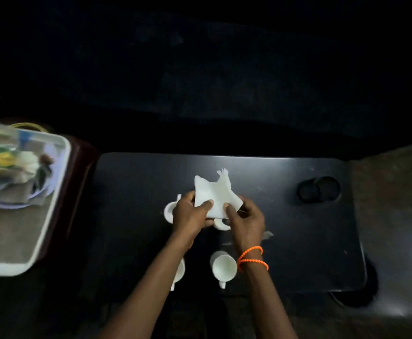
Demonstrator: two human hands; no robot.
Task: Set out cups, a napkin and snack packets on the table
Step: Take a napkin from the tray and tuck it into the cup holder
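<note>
Right, both hands are up over the middle of the dark table (285, 228), and between them sits the white napkin (214, 195), lifted off the surface and crumpled, with a ragged corner poking up at its far edge. The left hand (191, 214) pinches the napkin's near left side, thumb laid across the top of the paper and the other fingers curled underneath. The right hand (245, 222) pinches the near right corner, thumb on top again, fingers tucked below, and two loops of an orange bracelet (251, 258) ring that wrist. Four white cups are on the table, and it is a tight cluster. One cup (169, 211) stands just left of the left hand, partly covered by it. A second cup (220, 225) shows only as a curved sliver of rim below the napkin, between the two hands. Nearer the person, a third cup (223, 266) stands upright with its handle pointing towards the camera, right beside the right wrist. The fourth cup (179, 271) is mostly hidden behind the left forearm. Over on the far right of the table, a round recessed holder (318, 189) is set into the top, well apart from the cups. Off to the left, beside the table, a pale tray (46, 216) carries a blurred heap of snack packets (7, 162) in green, yellow and clear wrapping, too smeared to count.
</note>
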